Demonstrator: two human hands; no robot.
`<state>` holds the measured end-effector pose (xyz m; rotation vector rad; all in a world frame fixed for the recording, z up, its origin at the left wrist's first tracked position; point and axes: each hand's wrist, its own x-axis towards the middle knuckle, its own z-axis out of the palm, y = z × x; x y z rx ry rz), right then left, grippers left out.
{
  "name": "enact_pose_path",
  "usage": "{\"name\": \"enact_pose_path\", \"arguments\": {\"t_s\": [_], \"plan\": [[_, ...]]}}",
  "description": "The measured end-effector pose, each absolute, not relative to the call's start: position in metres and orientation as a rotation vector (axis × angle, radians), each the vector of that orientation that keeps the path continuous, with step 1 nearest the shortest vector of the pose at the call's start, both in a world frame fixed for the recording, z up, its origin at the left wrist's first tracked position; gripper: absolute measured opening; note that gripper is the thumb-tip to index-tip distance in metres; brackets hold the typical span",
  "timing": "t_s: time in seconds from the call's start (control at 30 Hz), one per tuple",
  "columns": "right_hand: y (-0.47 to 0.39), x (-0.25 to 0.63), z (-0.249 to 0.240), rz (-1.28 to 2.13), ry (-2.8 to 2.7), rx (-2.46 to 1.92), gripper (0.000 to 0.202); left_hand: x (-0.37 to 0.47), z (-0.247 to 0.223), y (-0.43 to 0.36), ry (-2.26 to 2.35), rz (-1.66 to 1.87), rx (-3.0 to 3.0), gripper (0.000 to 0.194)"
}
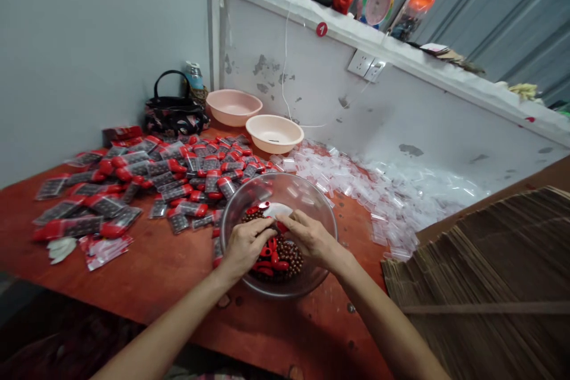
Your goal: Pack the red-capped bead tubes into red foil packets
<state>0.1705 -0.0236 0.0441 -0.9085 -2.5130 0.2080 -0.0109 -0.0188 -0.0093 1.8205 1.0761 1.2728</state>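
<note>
Red tabletop [160, 273]: scuffed and dotted with dark marks, it lies under everything the person is handling.
Heaped packs [129, 169]: clear with glossy red ends, rows of dark dots showing through; no writing on them can be read.
Clear bowl [289, 292]: wide, round and see-through, directly in front of the person, with red pieces and brown beads inside.
Hands: left [250, 243] and right [312, 234] meet over the bowl, fingers drawn in narrow; whether they grip anything cannot be told.
Brown beads [291, 255]: round, shiny, coppery, loosely piled on the bowl's floor.
Red pieces [269, 258]: smooth, glossy, elongated with rounded ends, jumbled among the beads below the hands.
Pink-and-white packet [104, 251]: flat near the table's front edge, its print too blurred to read.
Red disc [321, 29]: on the shelf edge, bearing a white mark resembling a tilted 1.
</note>
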Motion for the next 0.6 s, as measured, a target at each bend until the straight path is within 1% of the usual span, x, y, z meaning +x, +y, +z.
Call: {"name": "enact_pose_path", "arguments": {"t_s": [0.13, 0.2, 0.27, 0.33, 0.43, 0.53, 0.6], "plan": [[-0.028, 0.172, 0.040, 0.123, -2.589, -0.956, 0.050, -0.009, -0.009, -0.024, 1.016, 1.262, 1.886, 0.021], [-0.026, 0.171, 0.039, 0.065, -2.611, -0.955, 0.048, -0.008, -0.007, -0.026, 1.026, 1.237, 1.909, 0.018], [-0.023, 0.171, 0.038, 0.092, -2.626, -0.919, 0.046, -0.007, -0.005, -0.027, 1.039, 1.218, 1.914, 0.018], [-0.019, 0.171, 0.036, 0.212, -2.573, -0.885, 0.044, -0.007, -0.005, -0.025, 1.040, 1.205, 1.872, 0.018], [-0.015, 0.172, 0.032, 0.449, -2.334, -0.917, 0.038, -0.006, -0.006, -0.018, 1.000, 1.149, 1.665, 0.017], [-0.013, 0.172, 0.030, 0.838, -1.888, -1.063, 0.033, -0.004, -0.004, -0.009, 0.839, 1.009, 1.248, 0.026], [-0.015, 0.172, 0.029, 1.133, -1.524, -1.073, 0.032, -0.003, 0.000, -0.006, 0.749, 0.956, 0.991, 0.032]]}}
